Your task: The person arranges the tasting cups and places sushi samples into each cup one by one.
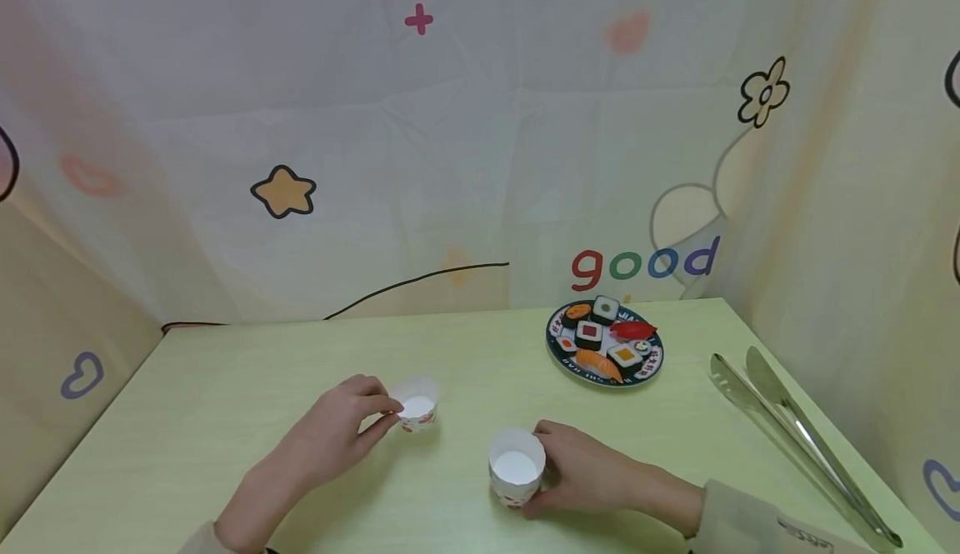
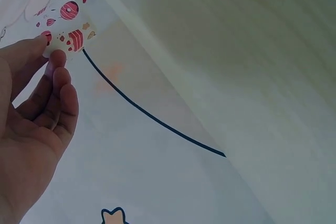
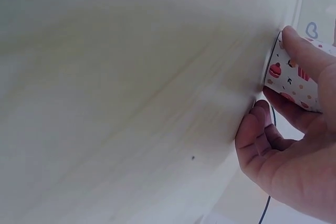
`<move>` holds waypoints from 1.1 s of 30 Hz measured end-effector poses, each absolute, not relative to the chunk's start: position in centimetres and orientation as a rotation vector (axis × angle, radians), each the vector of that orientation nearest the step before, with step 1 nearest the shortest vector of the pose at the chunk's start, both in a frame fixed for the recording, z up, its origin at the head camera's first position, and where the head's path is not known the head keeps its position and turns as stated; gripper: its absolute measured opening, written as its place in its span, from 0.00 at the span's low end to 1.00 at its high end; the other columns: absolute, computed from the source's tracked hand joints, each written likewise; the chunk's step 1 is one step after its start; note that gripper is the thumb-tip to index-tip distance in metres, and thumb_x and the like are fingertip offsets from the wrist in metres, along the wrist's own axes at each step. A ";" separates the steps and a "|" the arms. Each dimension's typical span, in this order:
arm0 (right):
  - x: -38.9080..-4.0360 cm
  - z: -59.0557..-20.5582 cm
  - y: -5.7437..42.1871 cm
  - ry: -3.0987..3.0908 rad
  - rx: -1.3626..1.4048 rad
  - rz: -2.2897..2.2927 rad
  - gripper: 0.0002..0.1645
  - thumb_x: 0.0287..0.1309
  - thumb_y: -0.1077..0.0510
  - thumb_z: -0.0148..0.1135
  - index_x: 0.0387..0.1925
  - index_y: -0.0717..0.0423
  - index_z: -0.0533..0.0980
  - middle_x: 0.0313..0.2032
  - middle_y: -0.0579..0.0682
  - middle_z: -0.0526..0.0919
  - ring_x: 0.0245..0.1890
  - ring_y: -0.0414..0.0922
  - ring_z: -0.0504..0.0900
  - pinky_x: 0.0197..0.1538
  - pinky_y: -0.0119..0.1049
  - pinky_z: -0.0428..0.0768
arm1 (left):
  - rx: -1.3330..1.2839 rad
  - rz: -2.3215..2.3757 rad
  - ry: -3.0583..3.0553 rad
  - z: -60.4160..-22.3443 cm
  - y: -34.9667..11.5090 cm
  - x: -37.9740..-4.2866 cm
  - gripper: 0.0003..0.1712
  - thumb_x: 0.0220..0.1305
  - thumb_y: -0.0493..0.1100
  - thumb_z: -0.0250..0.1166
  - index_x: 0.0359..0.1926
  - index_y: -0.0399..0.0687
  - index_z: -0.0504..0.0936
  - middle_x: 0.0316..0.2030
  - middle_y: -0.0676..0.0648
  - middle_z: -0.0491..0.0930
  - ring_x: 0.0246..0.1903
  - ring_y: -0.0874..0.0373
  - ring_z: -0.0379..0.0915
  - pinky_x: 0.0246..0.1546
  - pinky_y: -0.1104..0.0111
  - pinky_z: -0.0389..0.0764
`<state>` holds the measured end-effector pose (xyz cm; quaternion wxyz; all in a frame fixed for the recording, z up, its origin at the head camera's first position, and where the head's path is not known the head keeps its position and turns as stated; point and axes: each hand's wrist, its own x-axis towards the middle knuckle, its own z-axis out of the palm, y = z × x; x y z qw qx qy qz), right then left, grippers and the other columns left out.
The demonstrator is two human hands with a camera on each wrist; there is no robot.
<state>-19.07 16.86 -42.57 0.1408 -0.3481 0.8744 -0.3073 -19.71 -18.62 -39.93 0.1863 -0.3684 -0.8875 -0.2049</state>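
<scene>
A white paper baking cup (image 1: 417,405) with a red dessert print is pinched at its side between the thumb and fingers of my left hand (image 1: 342,429). In the left wrist view the print on this baking cup (image 2: 68,22) shows a doughnut and a cake slice. My right hand (image 1: 581,469) grips a second, taller-looking paper cup (image 1: 516,458) from its right side; whether it is a stack I cannot tell. Seen from the right wrist, this printed cup (image 3: 291,74) stands with its base at the table, between thumb and fingers. Inside both cups only white shows.
Behind the right hand lies a round dark-rimmed plate (image 1: 558,356) bearing several sushi pieces (image 1: 588,335). Metal tongs (image 1: 802,437) lie along the right side of the pale green table (image 1: 225,421). A printed curtain (image 1: 450,162) hangs behind and at both sides.
</scene>
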 end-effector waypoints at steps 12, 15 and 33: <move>-21.5 -47.4 18.5 2.505 -1.118 -0.935 0.38 0.48 0.30 0.76 0.57 0.40 0.79 0.46 0.34 0.76 0.45 0.35 0.75 0.53 0.38 0.77 | -1.003 -0.528 -2.587 -40.4 -20.6 -20.0 0.07 0.58 0.30 0.75 0.38 0.43 0.91 0.33 0.57 0.78 0.34 0.60 0.73 0.32 0.71 0.78; -21.3 -46.8 18.4 2.507 -1.130 -0.926 0.37 0.50 0.31 0.76 0.57 0.42 0.79 0.46 0.35 0.76 0.45 0.35 0.75 0.53 0.38 0.77 | -0.988 -0.524 -2.620 -40.3 -21.0 -20.2 0.08 0.58 0.31 0.75 0.39 0.43 0.91 0.33 0.58 0.78 0.34 0.58 0.74 0.33 0.70 0.78; -21.2 -46.7 18.4 2.514 -1.134 -0.913 0.37 0.51 0.30 0.75 0.57 0.45 0.79 0.45 0.37 0.76 0.44 0.36 0.75 0.52 0.39 0.77 | -0.954 -0.521 -2.692 -40.6 -22.5 -20.9 0.07 0.59 0.31 0.75 0.38 0.44 0.91 0.33 0.58 0.79 0.33 0.58 0.74 0.33 0.69 0.77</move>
